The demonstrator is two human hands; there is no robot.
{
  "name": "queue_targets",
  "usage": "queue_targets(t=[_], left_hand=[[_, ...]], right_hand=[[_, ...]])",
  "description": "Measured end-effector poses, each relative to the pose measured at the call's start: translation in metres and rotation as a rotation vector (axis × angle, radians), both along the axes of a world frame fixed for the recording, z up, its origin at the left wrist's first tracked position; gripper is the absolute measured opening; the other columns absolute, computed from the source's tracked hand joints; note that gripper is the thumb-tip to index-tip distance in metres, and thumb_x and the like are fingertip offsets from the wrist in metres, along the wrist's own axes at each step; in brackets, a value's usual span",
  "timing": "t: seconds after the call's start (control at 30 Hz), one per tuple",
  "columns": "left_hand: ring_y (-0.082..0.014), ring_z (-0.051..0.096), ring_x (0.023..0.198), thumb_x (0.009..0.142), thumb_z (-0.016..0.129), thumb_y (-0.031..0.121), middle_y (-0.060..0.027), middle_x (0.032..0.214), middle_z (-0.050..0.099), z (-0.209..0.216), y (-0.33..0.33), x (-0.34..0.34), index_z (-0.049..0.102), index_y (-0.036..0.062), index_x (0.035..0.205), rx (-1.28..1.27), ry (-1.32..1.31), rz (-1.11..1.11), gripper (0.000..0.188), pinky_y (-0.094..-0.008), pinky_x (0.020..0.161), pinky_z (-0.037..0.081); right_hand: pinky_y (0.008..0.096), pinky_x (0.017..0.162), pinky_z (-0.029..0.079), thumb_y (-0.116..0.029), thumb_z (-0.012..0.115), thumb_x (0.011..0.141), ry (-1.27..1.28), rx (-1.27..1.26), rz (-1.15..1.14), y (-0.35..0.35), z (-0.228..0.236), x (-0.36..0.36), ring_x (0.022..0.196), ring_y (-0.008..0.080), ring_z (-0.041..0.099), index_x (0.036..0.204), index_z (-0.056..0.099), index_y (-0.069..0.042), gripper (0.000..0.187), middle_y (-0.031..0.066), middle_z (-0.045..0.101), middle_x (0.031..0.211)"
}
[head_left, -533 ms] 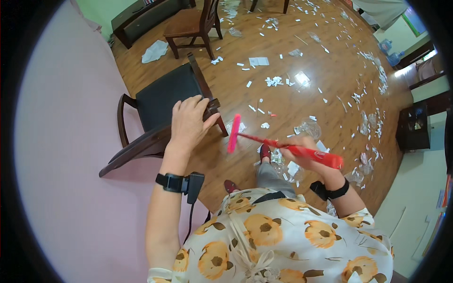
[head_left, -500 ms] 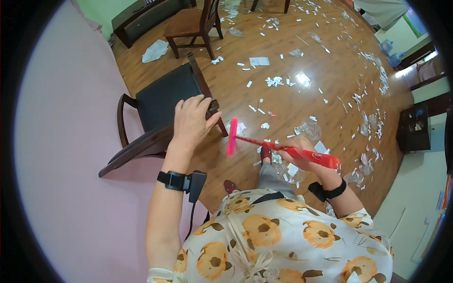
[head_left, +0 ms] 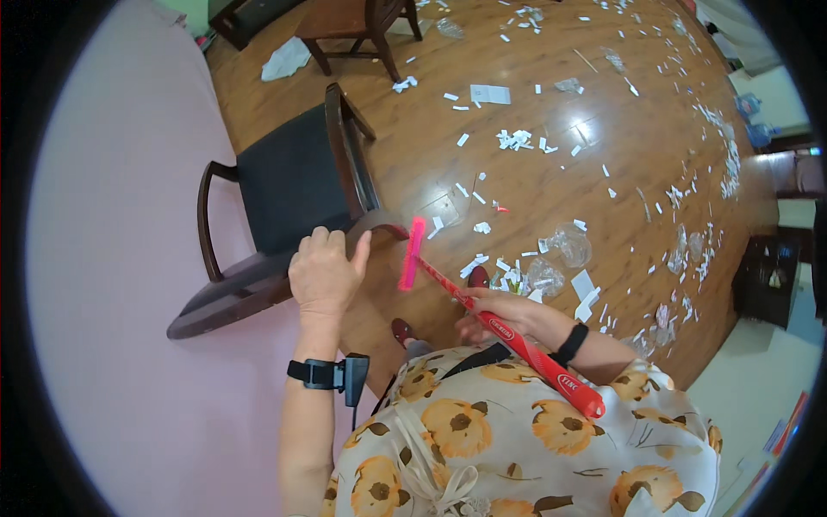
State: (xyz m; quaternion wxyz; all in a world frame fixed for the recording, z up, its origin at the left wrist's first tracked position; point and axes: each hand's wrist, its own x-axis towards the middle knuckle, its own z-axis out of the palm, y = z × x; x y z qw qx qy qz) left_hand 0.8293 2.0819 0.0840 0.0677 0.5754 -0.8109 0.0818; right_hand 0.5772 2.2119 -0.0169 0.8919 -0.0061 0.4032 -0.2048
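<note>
My left hand (head_left: 326,274) is at the top of a dark wooden armchair's back, its fingers bent down over the rail and its thumb held apart. The fingertips are hidden. The armchair (head_left: 291,179) has a black seat and stands beside the pink wall. In my right hand (head_left: 508,312) is the red handle of a broom (head_left: 538,360), my fingers wrapped round its middle. The handle slants across in front of my body. Its narrow pink head (head_left: 412,254) hangs low, just right of the chair.
Scraps of white paper (head_left: 515,140) and clear plastic bags (head_left: 570,246) litter the wooden floor. A brown chair (head_left: 345,21) stands farther off. White cloth or plastic (head_left: 285,60) lies near the pink wall (head_left: 121,215). A dark cabinet (head_left: 765,277) is on the right.
My left hand has moved left and nearer along the chair's back, and the armchair has shifted left. My right hand has drawn nearer with the broom, its handle end swinging down towards my body.
</note>
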Motion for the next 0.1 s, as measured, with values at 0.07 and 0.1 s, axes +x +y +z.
queue_targets(t=[0.07,0.1], left_hand=[[-0.0241,0.059,0.072,0.081,0.066,0.035,-0.0069,0.075,0.058,0.001,0.0,-0.003,0.065,0.0084,0.073,0.031,-0.002,0.038,0.028,-0.0347,0.061,0.049],[-0.0239,0.059,0.073,0.08,0.066,0.035,-0.0068,0.077,0.059,0.002,-0.002,-0.005,0.066,0.0088,0.076,0.052,0.005,0.047,0.027,-0.0345,0.062,0.049]], right_hand=[[0.0378,0.072,0.057,-0.013,0.054,0.091,0.002,0.009,0.018,-0.005,-0.059,-0.01,0.089,0.0286,0.065,0.14,0.026,-0.01,0.056,0.0196,0.054,0.108],[0.033,0.07,0.058,-0.016,0.056,0.091,-0.001,-0.001,0.043,-0.006,-0.099,-0.016,0.086,0.0262,0.066,0.144,0.021,-0.014,0.063,0.024,0.054,0.117]])
